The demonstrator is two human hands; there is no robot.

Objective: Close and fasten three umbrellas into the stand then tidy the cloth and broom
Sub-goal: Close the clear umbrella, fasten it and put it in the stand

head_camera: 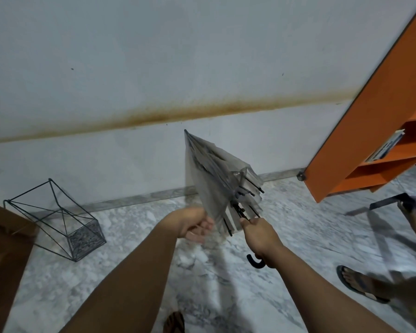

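between wall and stand (58,219), both hands clenched round folded umbrella (216,179); left hand (193,224), right hand (258,236)

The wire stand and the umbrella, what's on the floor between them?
Nothing: in the head view only bare marble floor lies between the stand and the umbrella, crossed from above by the left hand and its forearm.

hands (226,230) gripping clear umbrella (216,179), wire stand (58,219)

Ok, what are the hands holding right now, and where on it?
The right hand grips the clear umbrella by its shaft above the hooked handle; the left hand gathers the canopy's lower edge.
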